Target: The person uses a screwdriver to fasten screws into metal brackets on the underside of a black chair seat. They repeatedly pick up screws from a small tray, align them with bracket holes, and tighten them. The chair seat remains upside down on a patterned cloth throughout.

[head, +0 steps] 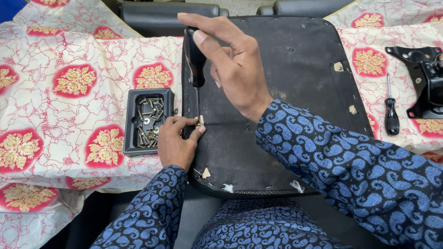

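Sleeves first, dark blue with a pale paisley print, filling the bottom of the view and leading up to both hands over a black chair seat base (288,78), a flat rounded-corner panel with a rough, felt-like underside and frayed white scraps along its near edge. Right hand (234,64) is up high, fingers curled tight round the black handle of a screwdriver (194,66), thumb across the top, the thin steel shaft standing nearly upright with its tip down at the panel's left edge. Left hand (176,141) sits low beside it, thumb and forefinger pinched narrow on a small pale screw (200,120) right at the tip. Just left of that hand, touching the panel's rim or very nearly, a small black plastic tray (133,120), rectangular, heaped with dull brass-coloured screws and washers. Everything lies on a cream cloth (38,123) veined with red lines and dotted with red-and-gold flower medallions, wrinkled and draped over the desk. Off to the right, well apart from the hands, a second smaller screwdriver (390,111) lies on the cloth, and beside it a black metal chair mechanism plate (428,84) with a grey cylinder running out of frame. Beyond the panel, black padded armrests (164,11), a grey floor, a strip of yellow and a patch of blue at the far left corner.
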